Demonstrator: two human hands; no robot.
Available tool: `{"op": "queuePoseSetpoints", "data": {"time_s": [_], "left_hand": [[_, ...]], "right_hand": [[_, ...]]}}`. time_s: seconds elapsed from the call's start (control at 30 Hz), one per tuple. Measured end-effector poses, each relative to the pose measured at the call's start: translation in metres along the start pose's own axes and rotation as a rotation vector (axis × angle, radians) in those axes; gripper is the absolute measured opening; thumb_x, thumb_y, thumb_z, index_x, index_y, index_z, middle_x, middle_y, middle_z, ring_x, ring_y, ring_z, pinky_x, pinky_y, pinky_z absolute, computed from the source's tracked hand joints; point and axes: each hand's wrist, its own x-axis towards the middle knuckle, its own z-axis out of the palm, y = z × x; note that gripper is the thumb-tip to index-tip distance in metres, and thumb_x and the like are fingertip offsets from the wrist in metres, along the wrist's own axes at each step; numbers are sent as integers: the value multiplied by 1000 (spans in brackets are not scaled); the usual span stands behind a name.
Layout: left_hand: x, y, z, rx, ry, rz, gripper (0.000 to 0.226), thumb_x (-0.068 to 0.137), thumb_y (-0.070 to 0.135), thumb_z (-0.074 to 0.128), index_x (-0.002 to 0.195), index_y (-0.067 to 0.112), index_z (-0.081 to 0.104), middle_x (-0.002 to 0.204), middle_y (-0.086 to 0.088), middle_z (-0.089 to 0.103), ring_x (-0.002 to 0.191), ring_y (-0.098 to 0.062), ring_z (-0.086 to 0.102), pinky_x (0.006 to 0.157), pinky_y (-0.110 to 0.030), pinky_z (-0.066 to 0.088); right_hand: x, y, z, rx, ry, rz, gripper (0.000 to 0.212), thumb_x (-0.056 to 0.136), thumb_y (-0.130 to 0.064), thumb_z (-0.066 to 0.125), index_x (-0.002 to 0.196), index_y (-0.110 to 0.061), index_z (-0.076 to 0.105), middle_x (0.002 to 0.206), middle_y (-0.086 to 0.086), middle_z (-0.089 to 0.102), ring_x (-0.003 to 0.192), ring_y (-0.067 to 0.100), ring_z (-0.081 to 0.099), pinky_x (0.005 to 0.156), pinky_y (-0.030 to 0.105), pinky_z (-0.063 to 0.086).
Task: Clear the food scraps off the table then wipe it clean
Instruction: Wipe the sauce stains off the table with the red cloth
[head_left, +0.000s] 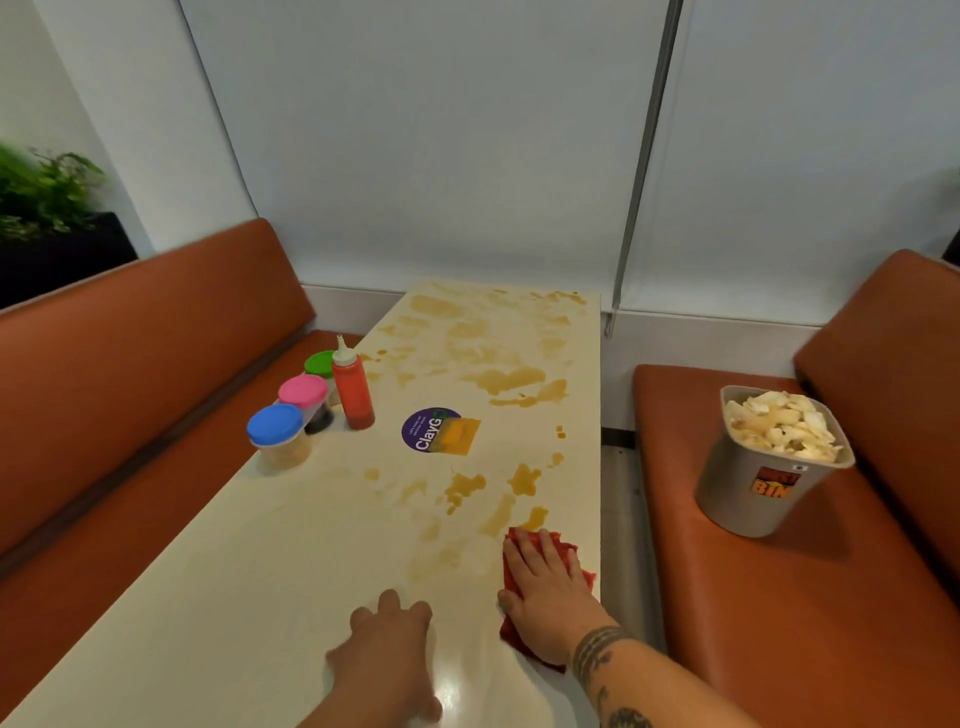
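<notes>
Red cloth (511, 631) lies flat under your right hand (545, 592), close to the right edge of the cream table (234, 571). Your fingers are straight and a little spread, pressing down on it. The cloth looks bunched and fuzzy at its edges.

Your left hand (389, 644) is down low over the near part of the table. It is blurry, so it may be touching the top. Its fingers look loose and hold nothing.

Yellow-brown stains (511, 379) cover the table from just ahead of the cloth to the far end. A purple sticker (426, 431) sits in the middle, partly stained too.

On the left side stand a red squeeze bottle (353, 395) and three tubs with a blue lid (275, 423), a pink lid (303, 391) and a green lid (319, 364).

A grey bin (748, 493) full of pale scraps (779, 426) sits on the orange seat (779, 597) to the right.
</notes>
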Motion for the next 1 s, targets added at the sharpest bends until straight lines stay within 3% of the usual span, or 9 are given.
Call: {"op": "queuePoseSetpoints", "data": {"time_s": [0.23,0.37,0.43,0.5,0.57,0.63,0.77,0.9,1.0], "left_hand": [[17,9,-4,165,11,3,63,69,35,83,123,21,52,118,-3,43,109,-29,59,87,-40,51],[11,10,-1,172,144,23,34,82,31,68,113,22,56,88,-2,30,81,-30,55,66,-35,40],[10,8,-4,167,225,52,29,82,36,70,107,23,60,80,-3,23,68,-30,49,59,-31,36],[13,5,-3,115,209,52,36,93,44,49,123,25,51,86,-6,25,94,-31,59,78,-33,43],[16,3,-6,21,119,-3,54,84,61,34,125,27,45,90,-6,27,113,-26,56,100,-31,42],[23,6,-7,-15,66,-9,65,65,72,30,112,30,45,91,0,27,116,-25,52,106,-32,39],[22,21,-17,-94,178,-108,38,72,57,40,102,35,35,111,2,36,115,-20,44,93,-33,41],[24,20,-12,-135,163,-107,49,64,55,68,103,37,43,111,7,37,115,-17,40,86,-36,38],[24,9,-1,-170,211,-132,57,59,62,69,103,36,43,108,8,37,113,-17,40,89,-37,42]], "right_hand": [[14,15,2,-49,74,-78,65,104,-49,17,161,-30,-8,167,-13,-18,154,16,-21,124,47,-11],[15,16,0,-39,36,-36,66,104,-47,21,161,-32,-8,165,-15,-20,154,16,-19,123,48,-13],[18,18,8,-48,107,-39,65,100,-46,28,162,-37,7,164,-16,-12,156,18,-6,117,44,-20],[16,15,15,6,160,5,64,82,-48,44,145,-39,53,161,-14,28,154,20,21,115,44,-10],[33,22,40,-5,233,0,70,63,-52,46,128,-30,61,147,-8,50,156,20,9,119,48,-1],[52,25,54,24,310,-7,79,60,-50,44,134,-25,49,159,-5,34,157,20,-7,121,50,-5],[41,4,54,15,322,-81,102,63,-51,44,160,-27,20,170,-5,-4,156,25,-10,121,52,-5],[8,13,49,-208,246,-245,76,68,-62,50,138,-36,53,168,-9,18,155,24,11,119,44,1],[5,30,27,-199,203,-147,64,80,-57,50,141,-39,57,157,-17,38,144,16,37,119,39,-6]]}}
